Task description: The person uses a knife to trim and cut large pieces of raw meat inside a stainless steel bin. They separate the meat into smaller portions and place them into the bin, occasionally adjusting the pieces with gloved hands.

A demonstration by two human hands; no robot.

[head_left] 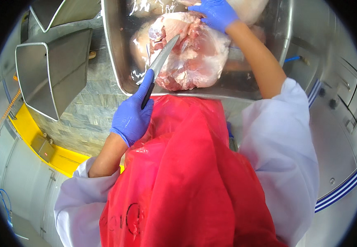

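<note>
"Left hand?"
"Left hand (132,118) closed on knife (165,57), index stretched forward, outside metal tub's (276,45) near-left corner. Blade over meat."
"Meat (203,51)?"
"In tub by near edge, beyond left fingers; right hand (218,15) at its far edge, fingers part-bent, grip can't tell."
"Hidden?"
"Handle mostly under glove; tub's far edge and right hand's top cut off."

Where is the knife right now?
In the head view, the knife is left of centre near the top, held in the left hand, its blade over raw meat in the metal tub.
</note>
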